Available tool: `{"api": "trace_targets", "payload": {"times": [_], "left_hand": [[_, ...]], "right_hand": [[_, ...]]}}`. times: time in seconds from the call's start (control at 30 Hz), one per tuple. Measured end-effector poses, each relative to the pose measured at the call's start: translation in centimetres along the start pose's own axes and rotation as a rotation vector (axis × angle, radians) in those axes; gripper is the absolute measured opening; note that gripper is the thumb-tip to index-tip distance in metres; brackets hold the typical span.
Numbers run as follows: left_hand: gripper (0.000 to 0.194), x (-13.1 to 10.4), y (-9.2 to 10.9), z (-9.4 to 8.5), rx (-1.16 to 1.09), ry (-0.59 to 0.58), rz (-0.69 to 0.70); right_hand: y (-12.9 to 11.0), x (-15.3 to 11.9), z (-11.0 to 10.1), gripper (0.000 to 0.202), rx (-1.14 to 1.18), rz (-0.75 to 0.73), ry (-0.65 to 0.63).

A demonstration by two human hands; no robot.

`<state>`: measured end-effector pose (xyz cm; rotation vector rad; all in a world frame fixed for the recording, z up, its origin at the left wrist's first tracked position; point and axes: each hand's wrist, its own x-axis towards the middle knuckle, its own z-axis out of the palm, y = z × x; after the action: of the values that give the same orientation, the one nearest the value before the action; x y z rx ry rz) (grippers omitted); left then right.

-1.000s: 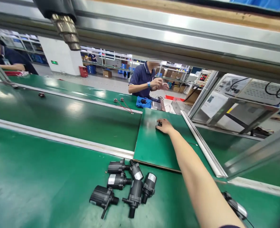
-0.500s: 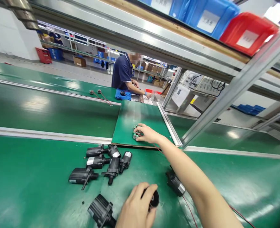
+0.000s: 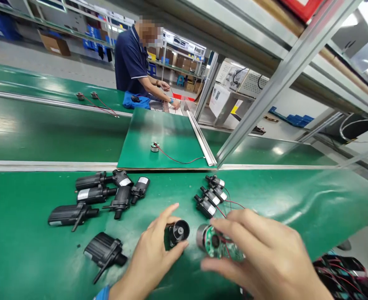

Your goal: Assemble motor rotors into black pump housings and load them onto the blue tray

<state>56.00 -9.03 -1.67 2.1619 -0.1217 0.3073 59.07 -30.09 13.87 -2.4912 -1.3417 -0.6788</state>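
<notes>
My left hand (image 3: 155, 246) grips a black round housing (image 3: 180, 230), its open end facing up and showing a post inside. Just to its right, my right hand (image 3: 259, 250) holds a motor core (image 3: 213, 241) with a metal ring, a green circuit board and red wires between thumb and fingers. The two parts are close but apart. Another motor core (image 3: 155, 146) with a red wire sits on the raised green board (image 3: 162, 125). Several black pumps (image 3: 120, 200) lie left of my hands, and a group of smaller-looking pumps (image 3: 210, 198) with wires lies beyond my right hand.
A metal post (image 3: 265, 100) slants up at the right to an overhead shelf. Across the bench a person (image 3: 130, 62) in a dark shirt works beside a blue cloth (image 3: 135, 101). Black parts with red wires (image 3: 343, 275) are at the lower right.
My right hand has come back from the raised board with a motor core, leaving another there. The housing in my left hand is now more upright and visible. The view has shifted right and down.
</notes>
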Motion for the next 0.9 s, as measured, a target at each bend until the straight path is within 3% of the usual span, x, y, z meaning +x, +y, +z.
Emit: {"api": "trace_targets", "payload": {"times": [0.2, 0.3, 0.5, 0.73, 0.8, 0.9], "left_hand": [[0.092, 0.1, -0.2, 0.2, 0.049, -0.039, 0.112], [0.09, 0.0, -0.2, 0.3, 0.072, -0.042, 0.143], [0.082, -0.3, -0.1, 0.1, 0.088, -0.041, 0.136], [0.071, 0.1, 0.1, 0.0, 0.105, 0.0, 0.177], [0.071, 0.3, 0.4, 0.0, 0.117, 0.017, 0.188], [0.061, 0.3, 0.5, 0.1, 0.15, 0.061, 0.195]], "right_hand": [[0.7, -1.9, 7.1, 0.046, 0.156, 0.102, -0.162], [1.4, -1.8, 9.1, 0.049, 0.179, 0.109, -0.178], [1.9, -2.0, 10.1, 0.058, 0.234, 0.137, -0.131], [1.3, -2.0, 11.9, 0.073, 0.138, 0.168, 0.083], [1.3, -2.0, 11.9, 0.076, 0.166, 0.169, 0.059], [1.6, -2.1, 11.3, 0.068, 0.249, 0.119, -0.078]]}}
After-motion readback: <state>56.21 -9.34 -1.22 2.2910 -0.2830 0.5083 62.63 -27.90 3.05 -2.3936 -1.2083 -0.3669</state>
